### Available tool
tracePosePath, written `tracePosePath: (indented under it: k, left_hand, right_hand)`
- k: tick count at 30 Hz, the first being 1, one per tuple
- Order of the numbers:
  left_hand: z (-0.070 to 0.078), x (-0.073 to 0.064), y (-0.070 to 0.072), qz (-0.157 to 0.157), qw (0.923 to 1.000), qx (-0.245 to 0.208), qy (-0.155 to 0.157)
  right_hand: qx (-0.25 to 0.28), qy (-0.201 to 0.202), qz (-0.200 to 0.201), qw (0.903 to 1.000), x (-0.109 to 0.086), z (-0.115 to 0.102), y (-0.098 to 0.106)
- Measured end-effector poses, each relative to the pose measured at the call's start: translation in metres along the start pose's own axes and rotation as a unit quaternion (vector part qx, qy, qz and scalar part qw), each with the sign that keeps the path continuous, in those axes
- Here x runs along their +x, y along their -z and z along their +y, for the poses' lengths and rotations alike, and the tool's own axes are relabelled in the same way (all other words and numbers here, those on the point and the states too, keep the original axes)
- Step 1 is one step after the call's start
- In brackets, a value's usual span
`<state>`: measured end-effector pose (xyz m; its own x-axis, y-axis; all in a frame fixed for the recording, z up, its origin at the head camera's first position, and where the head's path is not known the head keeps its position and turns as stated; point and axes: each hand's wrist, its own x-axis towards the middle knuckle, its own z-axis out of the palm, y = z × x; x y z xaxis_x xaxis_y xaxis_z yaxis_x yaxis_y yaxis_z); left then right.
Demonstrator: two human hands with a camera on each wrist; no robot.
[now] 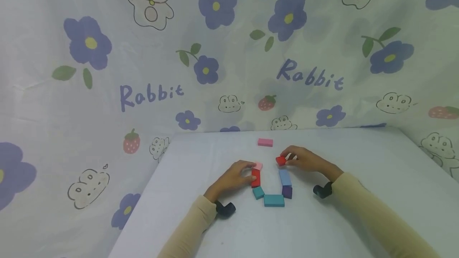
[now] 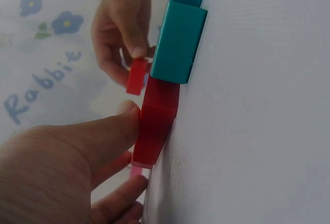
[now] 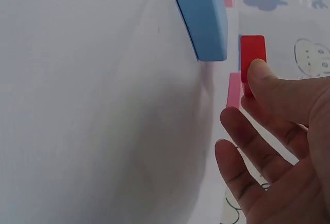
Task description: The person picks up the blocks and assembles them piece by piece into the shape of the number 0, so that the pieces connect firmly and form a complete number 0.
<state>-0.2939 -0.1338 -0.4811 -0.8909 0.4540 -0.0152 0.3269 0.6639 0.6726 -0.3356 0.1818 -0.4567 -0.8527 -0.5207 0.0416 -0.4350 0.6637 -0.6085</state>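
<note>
My right hand (image 1: 303, 158) pinches a small red block (image 1: 281, 161) between thumb and fingers, above the far end of the light blue block (image 1: 285, 177). In the right wrist view the thumb presses the red block's face while the lower fingers extend loosely. My left hand (image 1: 234, 176) rests beside a longer red block (image 1: 255, 178). Its thumb touches that block's side, and its fingers reach to the light pink block (image 1: 258, 166) at the far end. A teal square block (image 1: 258, 192), a teal long block (image 1: 274, 200) and a purple block (image 1: 287, 192) continue the U-shaped row.
A pink block (image 1: 265, 142) lies apart, farther back on the white table (image 1: 201, 150). Behind the table hangs a printed cloth (image 1: 236, 83) with flowers and rabbits. A black wrist device (image 1: 225, 210) sits at the left cuff, with another black device (image 1: 323, 190) at the right.
</note>
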Motion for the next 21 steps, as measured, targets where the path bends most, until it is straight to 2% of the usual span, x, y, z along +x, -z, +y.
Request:
tracePosePath:
  k: [6,11,21]
  left_hand:
    - [-0.0003,-0.0007,0.0002,0.0,1.0,0.0,0.002]
    - [-0.0017,0.0002,-0.0003,0.0,1.0,0.0,0.004]
    - [-0.0013,0.0001,-0.0011,0.003,1.0,0.002,-0.003]
  right_hand:
    - [-0.006,-0.011,-0.019,0.9997,0.0041,-0.0028,-0.0042]
    - [-0.011,-0.016,-0.019,0.9996,0.0067,-0.0028,-0.0073]
    - [-0.009,-0.007,-0.028,0.9995,0.005,-0.0059,-0.0067]
